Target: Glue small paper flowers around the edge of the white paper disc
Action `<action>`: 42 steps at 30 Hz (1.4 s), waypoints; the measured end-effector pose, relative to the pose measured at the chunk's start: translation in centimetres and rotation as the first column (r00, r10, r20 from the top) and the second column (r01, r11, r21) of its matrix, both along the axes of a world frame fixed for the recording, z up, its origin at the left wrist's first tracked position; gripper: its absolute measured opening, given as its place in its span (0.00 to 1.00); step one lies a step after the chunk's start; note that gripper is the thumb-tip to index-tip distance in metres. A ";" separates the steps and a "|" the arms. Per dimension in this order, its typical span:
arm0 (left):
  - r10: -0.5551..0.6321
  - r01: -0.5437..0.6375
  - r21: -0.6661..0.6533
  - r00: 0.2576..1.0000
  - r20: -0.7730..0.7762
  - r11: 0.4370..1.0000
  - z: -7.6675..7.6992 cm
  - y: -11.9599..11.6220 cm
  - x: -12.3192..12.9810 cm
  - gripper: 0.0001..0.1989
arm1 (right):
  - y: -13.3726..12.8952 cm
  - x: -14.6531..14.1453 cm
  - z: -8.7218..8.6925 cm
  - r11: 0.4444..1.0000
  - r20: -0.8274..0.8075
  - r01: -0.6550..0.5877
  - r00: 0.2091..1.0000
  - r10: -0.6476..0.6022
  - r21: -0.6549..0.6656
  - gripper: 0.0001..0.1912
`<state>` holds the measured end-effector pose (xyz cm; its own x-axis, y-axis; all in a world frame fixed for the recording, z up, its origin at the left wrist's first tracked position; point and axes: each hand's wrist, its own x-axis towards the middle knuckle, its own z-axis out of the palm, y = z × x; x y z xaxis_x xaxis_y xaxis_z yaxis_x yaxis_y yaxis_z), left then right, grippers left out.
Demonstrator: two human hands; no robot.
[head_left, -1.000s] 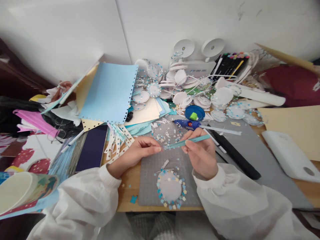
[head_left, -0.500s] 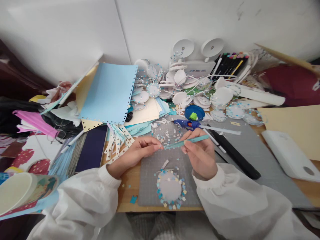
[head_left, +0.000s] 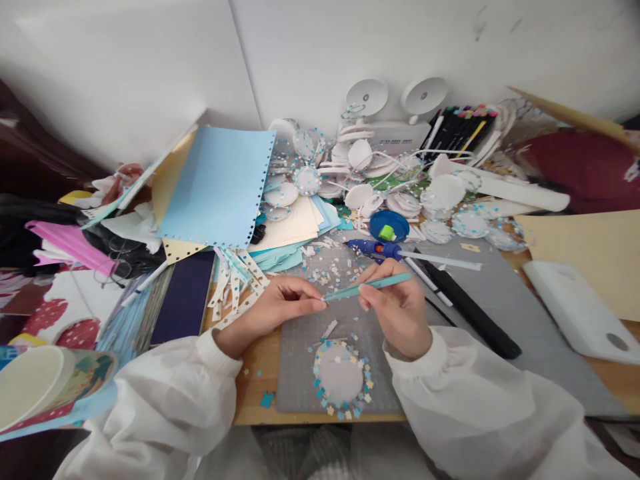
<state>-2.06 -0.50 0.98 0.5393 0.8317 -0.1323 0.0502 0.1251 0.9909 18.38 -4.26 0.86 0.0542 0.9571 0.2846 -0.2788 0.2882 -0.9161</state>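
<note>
My right hand (head_left: 397, 303) is closed around teal tweezers (head_left: 383, 283), which slant down to the left. Their tips reach the fingertips of my left hand (head_left: 287, 303), where thumb and forefinger pinch something too small to make out. Below both hands, on the grey cutting mat (head_left: 295, 373), lies a round white disc (head_left: 341, 373) ringed with small blue, white and cream paper stars. Tiny white scraps (head_left: 333, 270) are scattered on the mat just beyond the tweezers. A blue glue gun (head_left: 373, 249) with a clear glue stick lies behind my right hand.
Punched blue paper (head_left: 215, 187) stands at the left behind a dark blue box (head_left: 183, 297). Several white discs (head_left: 360, 155) with star strings pile up along the wall. A black bar-shaped object (head_left: 475, 317) and a white device (head_left: 583, 310) lie right. A paper cup (head_left: 37, 383) sits front left.
The tweezers and my right hand have shifted slightly left, with the tips now at my left fingertips. My left hand has moved slightly right and down. The star-ringed disc has stayed put.
</note>
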 end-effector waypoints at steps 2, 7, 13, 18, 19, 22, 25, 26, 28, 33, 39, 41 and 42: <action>-0.002 0.002 -0.011 1.000 0.007 1.000 0.0 0.0 0.1 0.13 | 0.0 0.0 0.0 1.000 -0.001 -0.004 1.000 0.004 0.001 0.08; -0.008 0.008 -0.034 1.000 0.015 0.999 0.3 -0.1 0.3 0.12 | -0.1 0.0 0.1 1.000 0.004 -0.011 1.000 0.011 -0.013 0.09; -0.008 0.010 -0.068 0.999 0.033 0.998 0.5 -0.1 0.3 0.09 | -0.1 0.1 -0.3 1.000 -0.012 -0.027 1.000 0.027 0.002 0.08; -0.010 0.012 -0.053 0.999 0.040 0.999 0.3 -0.1 0.2 0.08 | 0.0 0.0 0.2 1.000 -0.046 0.018 0.999 -0.017 0.008 0.08; -0.012 0.014 -0.052 0.999 0.038 0.999 0.2 -0.1 0.2 0.08 | 0.1 0.0 0.3 0.999 -0.048 0.036 0.998 -0.035 0.006 0.08; -0.014 0.016 -0.062 0.999 0.037 0.998 -0.1 0.0 -0.1 0.09 | 0.1 0.0 0.5 0.996 -0.035 0.084 0.996 -0.083 0.007 0.09; -0.059 0.061 -0.071 0.998 0.024 0.996 -0.1 0.1 -0.4 0.09 | 0.1 0.1 0.6 0.994 -0.025 0.101 0.995 -0.100 0.032 0.08; -0.105 0.105 -0.068 0.994 0.008 0.992 0.0 0.2 -0.6 0.09 | 0.1 0.1 0.7 0.994 -0.023 0.102 0.995 -0.101 0.041 0.07; -0.223 0.221 -0.056 0.974 -0.029 0.974 0.3 0.3 -0.8 0.09 | 0.0 0.1 0.8 0.990 -0.004 0.127 0.992 -0.127 0.065 0.07; -0.303 0.303 -0.005 0.951 -0.065 0.953 0.6 0.2 -0.9 0.14 | -0.4 0.2 1.1 0.898 0.209 0.280 0.908 -0.362 0.339 0.07; -0.118 0.117 0.033 0.993 0.012 0.993 0.2 -0.2 -0.6 0.22 | -0.2 0.3 2.1 0.678 0.633 -0.282 0.694 -0.345 0.679 0.12; -0.084 0.083 0.043 0.996 0.036 0.996 0.2 -0.2 -0.4 0.26 | 0.1 0.0 2.6 0.654 0.718 -0.428 0.645 -0.263 0.624 0.10; -0.064 0.062 0.030 0.997 0.043 0.998 0.2 -0.2 -0.4 0.26 | 0.3 -0.3 2.8 0.659 0.749 -0.470 0.625 -0.221 0.587 0.10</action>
<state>-2.43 -0.68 1.21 0.5956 0.7989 -0.0841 0.0132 0.0949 0.9954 18.12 -3.98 3.64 -0.5932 0.4143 0.6903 0.2611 0.9101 -0.3218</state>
